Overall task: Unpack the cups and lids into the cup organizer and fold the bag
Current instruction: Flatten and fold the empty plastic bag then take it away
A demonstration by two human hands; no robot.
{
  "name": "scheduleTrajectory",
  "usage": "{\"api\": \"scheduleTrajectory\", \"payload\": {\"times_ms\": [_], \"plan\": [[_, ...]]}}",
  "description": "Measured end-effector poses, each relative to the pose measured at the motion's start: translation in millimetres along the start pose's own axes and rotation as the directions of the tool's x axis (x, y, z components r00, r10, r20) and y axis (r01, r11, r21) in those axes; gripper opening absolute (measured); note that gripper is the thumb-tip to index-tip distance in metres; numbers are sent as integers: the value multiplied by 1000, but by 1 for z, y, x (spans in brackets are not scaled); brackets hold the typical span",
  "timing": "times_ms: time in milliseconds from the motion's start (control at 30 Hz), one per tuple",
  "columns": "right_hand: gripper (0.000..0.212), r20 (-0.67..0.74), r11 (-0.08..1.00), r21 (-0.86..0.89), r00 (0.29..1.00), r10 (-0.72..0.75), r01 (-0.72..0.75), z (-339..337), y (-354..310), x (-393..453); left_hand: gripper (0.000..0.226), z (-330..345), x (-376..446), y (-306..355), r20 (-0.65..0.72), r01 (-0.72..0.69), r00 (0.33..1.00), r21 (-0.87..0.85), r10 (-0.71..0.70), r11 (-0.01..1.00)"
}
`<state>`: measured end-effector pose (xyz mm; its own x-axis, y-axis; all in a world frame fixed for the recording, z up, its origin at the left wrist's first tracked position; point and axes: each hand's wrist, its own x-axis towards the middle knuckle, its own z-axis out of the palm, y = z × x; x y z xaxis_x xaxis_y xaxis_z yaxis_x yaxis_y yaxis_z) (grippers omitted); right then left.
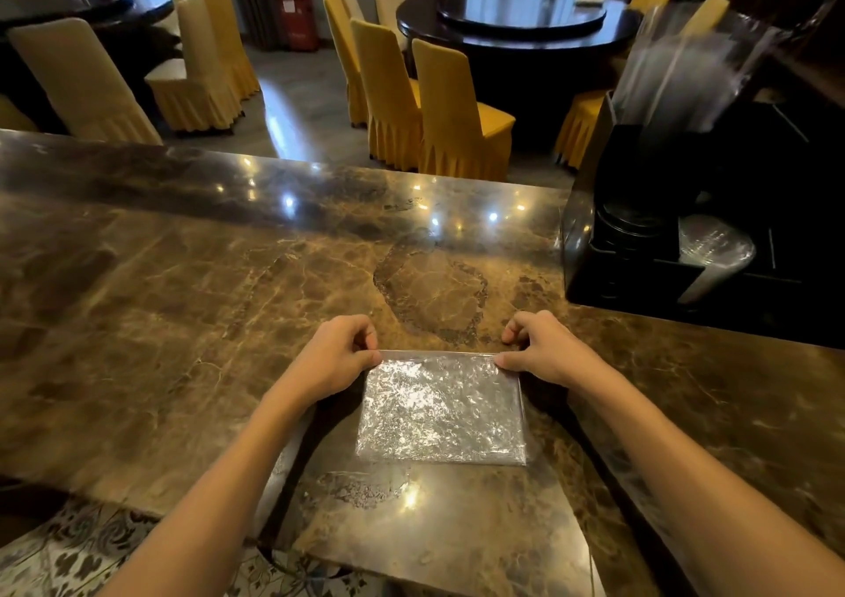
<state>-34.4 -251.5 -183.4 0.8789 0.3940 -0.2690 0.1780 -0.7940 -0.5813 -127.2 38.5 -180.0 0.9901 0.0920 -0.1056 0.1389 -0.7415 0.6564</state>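
A clear, crinkled plastic bag [442, 409] lies folded into a flat rectangle on the brown marble counter [183, 299], close to its near edge. My left hand [340, 354] pinches the bag's far left corner. My right hand [542, 349] pinches the far right corner. At the right stands the black cup organizer [713, 212]. Tall stacks of clear cups [686, 66] rise from its top, and a stack of clear lids [713, 249] lies in a lower front slot beside dark lids [635, 226].
Beyond the counter's far edge are yellow-covered chairs [448, 107] and a dark round table [521, 15]. A red box [297, 20] stands by the back wall. Patterned floor tiles [68, 551] show below the counter at the lower left.
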Motion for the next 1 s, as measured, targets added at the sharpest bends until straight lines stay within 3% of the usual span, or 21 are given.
{"api": "scheduleTrajectory", "payload": {"times_ms": [133,233,367,467,567,700,767,833,1000], "plan": [[28,-28,978,192,996,-80,84,-1,-4,-4,26,5,-5,-10,-80,-38,996,-139,27,990],[19,-83,916,396,996,-38,67,-2,-3,-8,30,6,-6,-16,-135,-31,991,-247,-3,969],[22,-53,661,750,996,78,-12,-4,0,-12,22,6,-6,-17,-175,0,982,-403,-77,915],[12,29,643,765,999,20,-35,3,-1,-19,20,9,-7,-11,-158,24,981,-489,-115,872],[8,37,564,823,997,62,-66,11,2,-24,11,11,-10,0,-147,61,971,-615,-191,786],[6,-81,490,872,983,164,-10,15,6,-29,25,22,-19,16,-36,165,943,-813,-330,559],[4,-136,449,893,969,207,29,12,8,-34,32,30,-27,21,46,215,955,-790,-294,575],[4,-172,414,908,957,235,62,7,10,-41,24,39,-32,28,90,226,963,-781,-253,582],[30,-141,411,912,954,266,20,-9,25,-72,14,70,-29,60,67,187,965,-851,-253,491]]}}
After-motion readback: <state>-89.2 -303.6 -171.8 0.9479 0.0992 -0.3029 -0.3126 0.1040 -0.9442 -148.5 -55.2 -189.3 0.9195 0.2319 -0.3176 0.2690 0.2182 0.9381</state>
